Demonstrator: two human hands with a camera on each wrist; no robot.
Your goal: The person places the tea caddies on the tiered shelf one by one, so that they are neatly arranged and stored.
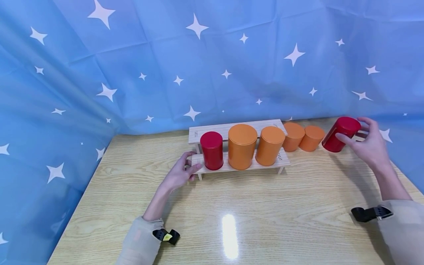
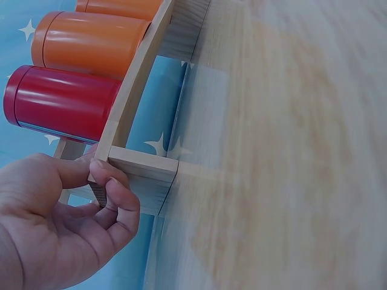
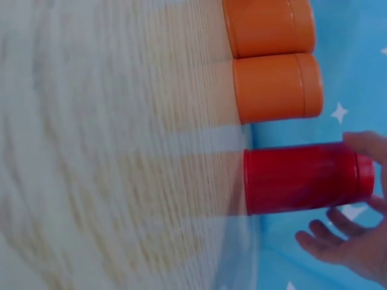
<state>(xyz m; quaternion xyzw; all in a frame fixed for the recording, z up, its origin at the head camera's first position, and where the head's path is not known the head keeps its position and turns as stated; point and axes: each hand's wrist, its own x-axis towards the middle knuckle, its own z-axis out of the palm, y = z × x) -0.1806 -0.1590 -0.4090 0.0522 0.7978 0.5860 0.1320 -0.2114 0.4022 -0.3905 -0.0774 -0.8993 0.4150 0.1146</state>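
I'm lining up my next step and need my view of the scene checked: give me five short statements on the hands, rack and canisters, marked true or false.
1. The left hand grips the left end of the wooden rack. True.
2. The right hand holds an orange canister. False: it holds a red canister.
3. Three canisters stand on the lower shelf. True.
4. On that shelf, the red one stands between the orange ones. False: it stands left of both.
5. Two more orange canisters stand right of the rack. True.
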